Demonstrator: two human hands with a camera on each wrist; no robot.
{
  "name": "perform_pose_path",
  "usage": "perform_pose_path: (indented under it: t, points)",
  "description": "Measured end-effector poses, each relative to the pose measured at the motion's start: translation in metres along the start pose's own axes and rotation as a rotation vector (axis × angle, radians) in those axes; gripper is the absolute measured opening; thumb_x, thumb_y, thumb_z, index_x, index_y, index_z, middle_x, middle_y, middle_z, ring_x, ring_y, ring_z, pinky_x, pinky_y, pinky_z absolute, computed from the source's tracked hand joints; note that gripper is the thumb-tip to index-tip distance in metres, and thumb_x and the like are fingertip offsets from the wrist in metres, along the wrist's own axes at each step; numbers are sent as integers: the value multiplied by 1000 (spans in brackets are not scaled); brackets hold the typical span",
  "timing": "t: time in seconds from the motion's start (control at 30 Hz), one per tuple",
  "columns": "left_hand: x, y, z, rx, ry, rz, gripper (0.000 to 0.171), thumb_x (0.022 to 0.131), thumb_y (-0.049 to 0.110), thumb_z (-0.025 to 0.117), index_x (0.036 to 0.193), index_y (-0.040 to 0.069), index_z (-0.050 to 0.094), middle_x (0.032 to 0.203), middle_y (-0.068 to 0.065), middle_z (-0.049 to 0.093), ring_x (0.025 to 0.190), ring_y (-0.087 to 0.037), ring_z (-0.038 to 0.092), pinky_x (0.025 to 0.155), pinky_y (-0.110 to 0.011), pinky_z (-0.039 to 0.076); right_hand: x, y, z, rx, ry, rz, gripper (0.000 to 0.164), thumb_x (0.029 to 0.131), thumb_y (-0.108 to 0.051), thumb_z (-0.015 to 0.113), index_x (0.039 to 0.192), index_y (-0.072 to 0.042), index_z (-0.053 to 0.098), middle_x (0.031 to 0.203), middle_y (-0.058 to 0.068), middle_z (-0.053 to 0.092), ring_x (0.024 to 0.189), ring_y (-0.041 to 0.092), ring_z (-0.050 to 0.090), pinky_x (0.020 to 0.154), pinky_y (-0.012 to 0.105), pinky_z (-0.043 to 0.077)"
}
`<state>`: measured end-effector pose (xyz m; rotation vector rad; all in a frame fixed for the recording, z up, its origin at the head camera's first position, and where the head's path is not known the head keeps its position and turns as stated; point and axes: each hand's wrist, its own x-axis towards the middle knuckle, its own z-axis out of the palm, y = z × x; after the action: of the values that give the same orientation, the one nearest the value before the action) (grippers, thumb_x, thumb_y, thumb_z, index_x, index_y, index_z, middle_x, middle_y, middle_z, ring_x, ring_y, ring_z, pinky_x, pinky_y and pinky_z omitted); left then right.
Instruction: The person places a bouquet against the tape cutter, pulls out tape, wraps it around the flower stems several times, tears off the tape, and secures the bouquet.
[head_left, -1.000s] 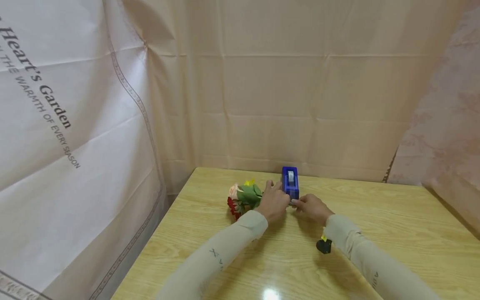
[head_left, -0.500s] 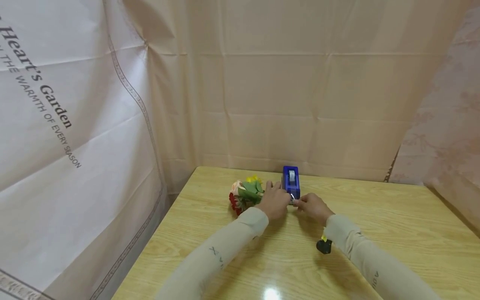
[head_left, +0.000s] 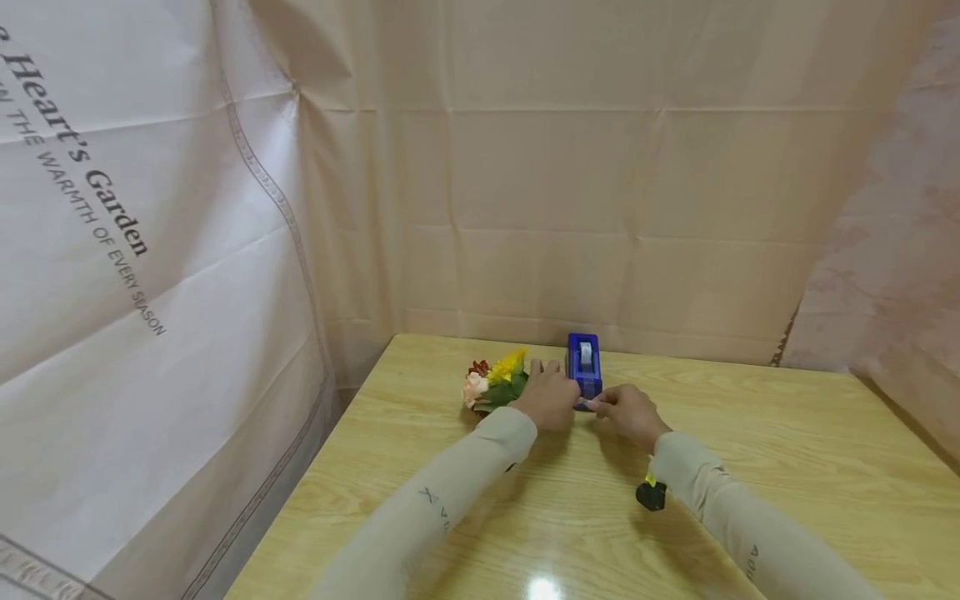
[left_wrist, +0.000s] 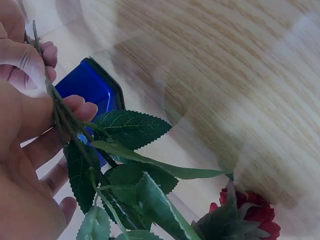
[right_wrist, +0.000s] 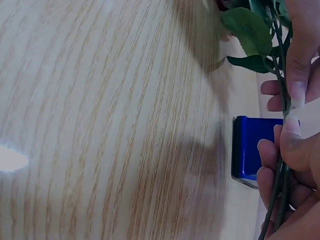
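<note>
A small bunch of artificial flowers [head_left: 497,379], yellow, peach and red with green leaves, lies at the far middle of the wooden table [head_left: 787,450]. My left hand [head_left: 553,400] grips its thin green stems [left_wrist: 62,117] just behind the leaves [left_wrist: 131,129]. My right hand [head_left: 618,408] pinches the same stems [right_wrist: 280,185] a little further along, thumb on top. Both hands meet directly in front of a blue tape dispenser [head_left: 583,369], which stands behind the fingers [left_wrist: 90,90] [right_wrist: 250,150]. A red flower [left_wrist: 252,215] shows at the bunch's far end.
Cream and pink printed sheets [head_left: 600,183] hang as walls close behind and beside the table. A small black and yellow object [head_left: 649,493] sits under my right forearm. Bare wood stretches to the right and toward me.
The bunch has turned in my hands: the yellow blooms came up to the top and the red one swung behind. Both hands stayed by the dispenser.
</note>
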<state>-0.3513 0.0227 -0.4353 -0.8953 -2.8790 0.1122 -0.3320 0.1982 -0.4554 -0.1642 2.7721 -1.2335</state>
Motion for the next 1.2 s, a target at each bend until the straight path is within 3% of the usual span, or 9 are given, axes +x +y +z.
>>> perform_pose_path:
  t: [0.17, 0.37, 0.67, 0.83, 1.03, 1.2]
  points:
    - [4, 2, 0, -26, -8, -19, 35, 106, 38, 54, 76, 26, 67, 79, 10, 63, 88, -17, 44, 83, -41, 24, 0, 2, -1, 5, 23, 3, 24, 103, -22, 64, 100, 0, 74, 94, 9, 72, 85, 23, 57, 72, 36, 46]
    - [5, 1, 1, 3, -32, -22, 28, 105, 38, 57, 82, 27, 70, 83, 11, 65, 90, -16, 44, 84, -41, 25, 2, 5, 1, 11, 44, -12, 19, 102, -18, 66, 99, -2, 75, 94, 8, 74, 91, 25, 62, 78, 39, 50]
    - [4, 4, 0, 104, 61, -2, 18, 99, 38, 66, 92, 26, 76, 90, 8, 72, 94, -16, 51, 86, -42, 28, 0, 8, 2, 22, 70, -52, 19, 101, -18, 67, 101, -2, 76, 97, 9, 75, 94, 26, 67, 81, 42, 53]
    - [3, 6, 3, 136, 107, -13, 21, 100, 40, 66, 94, 25, 78, 92, 8, 74, 96, -16, 51, 85, -41, 27, -1, 6, 3, 10, 81, -63, 32, 104, -30, 63, 103, -1, 76, 100, 11, 75, 95, 27, 67, 79, 43, 53]
    - [6, 5, 14, 158, 177, -4, 18, 98, 39, 70, 88, 26, 77, 86, 9, 74, 92, -15, 48, 87, -41, 26, 1, 4, 4, -26, 96, -20, 46, 108, -40, 51, 104, -1, 76, 99, 12, 76, 99, 32, 67, 83, 48, 51]
    - [8, 8, 10, 202, 165, 0, 10, 92, 35, 76, 86, 27, 76, 86, 11, 73, 98, -14, 46, 88, -41, 24, 4, 2, 3, -63, 98, -5, 48, 108, -40, 49, 98, -1, 77, 97, 11, 74, 88, 28, 62, 74, 42, 48]
